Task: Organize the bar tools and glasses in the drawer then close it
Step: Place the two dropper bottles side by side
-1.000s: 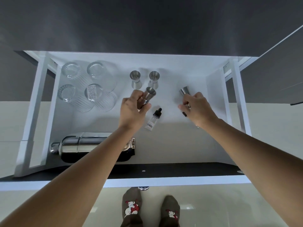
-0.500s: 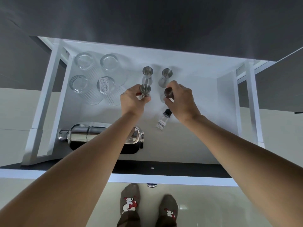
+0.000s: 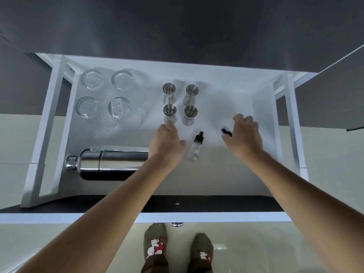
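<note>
The white drawer (image 3: 214,174) is pulled out below me. Several ribbed glasses (image 3: 110,99) stand upside down at its back left. Beside them two pairs of steel jiggers (image 3: 169,112) stand upright in a square. My left hand (image 3: 167,140) hovers just in front of the front-left jigger, fingers apart and empty. A clear dropper bottle (image 3: 195,149) with a black cap lies between my hands. My right hand (image 3: 244,133) curls over a second dropper bottle (image 3: 225,131); only its black tip shows. A steel cocktail shaker (image 3: 110,162) lies on its side at the front left.
The drawer's white side walls and rails (image 3: 291,125) run along both sides, and its front panel (image 3: 197,217) is nearest to me. A dark cabinet face rises behind the drawer. My socked feet (image 3: 155,247) stand on the pale floor below the front.
Both hands set their jiggers upright in front of the back pair and let go. My left hand drew back slightly; my right hand moved right onto the second dropper bottle.
</note>
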`<state>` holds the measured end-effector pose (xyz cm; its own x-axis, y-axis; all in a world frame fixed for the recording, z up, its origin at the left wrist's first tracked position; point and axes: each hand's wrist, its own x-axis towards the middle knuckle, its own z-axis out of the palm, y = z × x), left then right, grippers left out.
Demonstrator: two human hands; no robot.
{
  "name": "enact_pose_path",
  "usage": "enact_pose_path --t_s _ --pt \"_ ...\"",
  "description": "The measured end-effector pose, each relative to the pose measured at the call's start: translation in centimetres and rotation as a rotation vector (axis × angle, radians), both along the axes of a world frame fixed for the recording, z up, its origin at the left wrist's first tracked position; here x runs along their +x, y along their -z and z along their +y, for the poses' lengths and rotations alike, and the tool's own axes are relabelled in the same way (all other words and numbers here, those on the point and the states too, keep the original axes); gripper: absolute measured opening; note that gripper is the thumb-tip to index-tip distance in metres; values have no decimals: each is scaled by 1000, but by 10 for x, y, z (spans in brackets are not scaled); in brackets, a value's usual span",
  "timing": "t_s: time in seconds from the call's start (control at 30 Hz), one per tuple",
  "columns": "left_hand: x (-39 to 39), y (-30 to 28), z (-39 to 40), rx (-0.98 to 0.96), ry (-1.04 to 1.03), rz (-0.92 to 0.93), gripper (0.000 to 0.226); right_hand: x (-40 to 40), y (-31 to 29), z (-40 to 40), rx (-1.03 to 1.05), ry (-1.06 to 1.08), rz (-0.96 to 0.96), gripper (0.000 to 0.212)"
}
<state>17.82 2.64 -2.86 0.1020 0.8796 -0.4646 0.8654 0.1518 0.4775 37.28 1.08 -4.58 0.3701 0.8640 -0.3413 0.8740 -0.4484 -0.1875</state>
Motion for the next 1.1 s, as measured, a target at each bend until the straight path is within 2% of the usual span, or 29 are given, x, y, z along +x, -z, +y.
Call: enact_pose_path --t_s 0.13,0.3,0.37,0.5,0.67,0.77,0.97,1.1 --pt "33 5 -12 -38 254 66 44 20 7 -23 -114 16 12 39" --pt "60 18 -9 -51 274 132 35 29 10 -26 -61 35 100 27" --pt "69 17 -8 3 222 27 30 32 5 -22 60 68 174 29" --pt "87 23 0 162 103 -336 22 35 -9 -4 304 196 358 26" --pt "107 31 20 241 -92 -509 28 38 -5 15 400 190 407 23" --pt "113 34 28 241 -107 -466 28 38 1 22 391 187 436 22" --pt "117 35 39 252 36 -320 26 35 5 28 370 158 467 22" --pt "114 26 33 197 34 -313 49 34 -3 22 298 168 449 37"
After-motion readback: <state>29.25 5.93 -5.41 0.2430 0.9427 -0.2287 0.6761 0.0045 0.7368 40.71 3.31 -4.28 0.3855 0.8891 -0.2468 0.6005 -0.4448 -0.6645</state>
